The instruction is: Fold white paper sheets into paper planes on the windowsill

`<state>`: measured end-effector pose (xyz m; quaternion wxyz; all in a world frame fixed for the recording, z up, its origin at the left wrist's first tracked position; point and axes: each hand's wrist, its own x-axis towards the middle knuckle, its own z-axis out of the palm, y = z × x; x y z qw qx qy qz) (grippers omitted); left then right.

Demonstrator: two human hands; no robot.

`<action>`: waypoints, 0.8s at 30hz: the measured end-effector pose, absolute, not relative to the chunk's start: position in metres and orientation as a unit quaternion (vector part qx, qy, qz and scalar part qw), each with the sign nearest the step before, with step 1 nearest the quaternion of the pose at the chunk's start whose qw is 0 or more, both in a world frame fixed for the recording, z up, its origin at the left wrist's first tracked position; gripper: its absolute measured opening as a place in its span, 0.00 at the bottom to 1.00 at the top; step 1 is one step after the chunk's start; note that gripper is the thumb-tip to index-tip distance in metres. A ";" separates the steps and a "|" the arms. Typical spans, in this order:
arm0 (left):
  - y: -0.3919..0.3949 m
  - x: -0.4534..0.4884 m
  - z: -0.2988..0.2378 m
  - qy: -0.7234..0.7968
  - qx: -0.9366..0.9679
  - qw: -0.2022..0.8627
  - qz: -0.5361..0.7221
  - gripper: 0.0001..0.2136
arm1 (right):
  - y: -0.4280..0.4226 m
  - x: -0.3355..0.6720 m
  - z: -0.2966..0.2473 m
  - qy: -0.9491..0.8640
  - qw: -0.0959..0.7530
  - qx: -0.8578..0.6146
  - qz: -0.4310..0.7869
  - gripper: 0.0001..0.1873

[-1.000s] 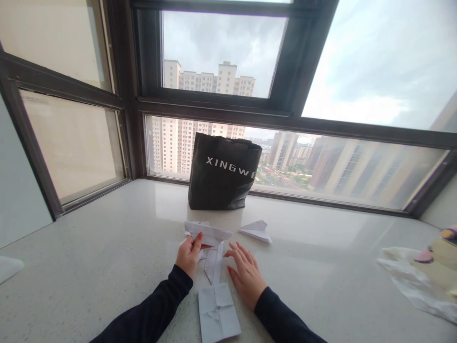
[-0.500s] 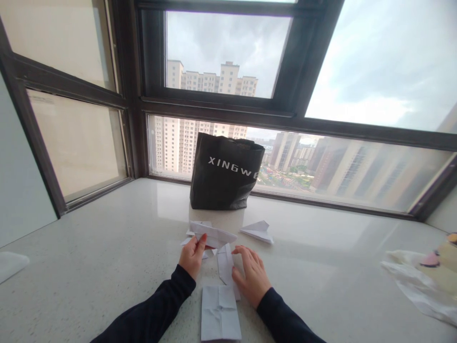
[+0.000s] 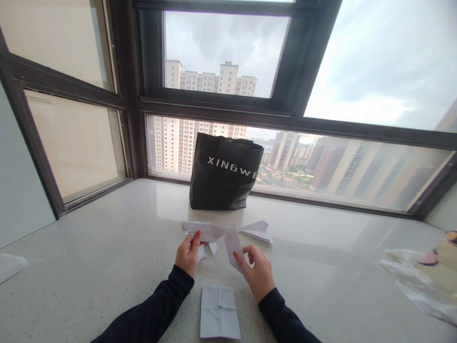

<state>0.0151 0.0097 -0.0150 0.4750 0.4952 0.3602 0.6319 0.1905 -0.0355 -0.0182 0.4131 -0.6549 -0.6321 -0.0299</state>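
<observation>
My left hand (image 3: 188, 255) pinches a folded white paper plane (image 3: 203, 228) and holds it above the pale stone sill (image 3: 107, 247). My right hand (image 3: 257, 272) is closed on a narrow folded paper strip (image 3: 233, 243), lifted off the sill and tilted up toward the plane. A creased, folded white sheet (image 3: 219, 311) lies flat between my forearms. A small piece of white paper (image 3: 210, 248) lies under the held plane. Another folded paper plane (image 3: 257, 230) rests on the sill just beyond my right hand.
A black bag with white lettering (image 3: 224, 172) stands against the window behind the papers. Crumpled clear plastic packaging with a coloured print (image 3: 424, 281) lies at the right edge. A white object (image 3: 10, 266) peeks in at the far left. Dark window frames enclose the sill.
My right hand went from lying flat beside the paper strip to gripping it and lifting it off the sill. My left hand raised the plane slightly.
</observation>
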 end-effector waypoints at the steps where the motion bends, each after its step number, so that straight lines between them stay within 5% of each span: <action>1: 0.011 0.014 -0.015 0.365 0.483 0.472 0.641 0.16 | -0.036 0.191 -0.016 -0.623 0.440 -0.646 -0.032 0.17; 12: 0.024 0.009 -0.020 0.369 0.411 0.509 0.660 0.18 | -0.049 0.187 -0.001 -0.627 0.533 -0.564 -0.070 0.17; 24: 0.008 0.018 -0.007 0.350 0.491 0.533 0.594 0.15 | -0.049 0.183 -0.003 -0.641 0.603 -0.455 0.136 0.12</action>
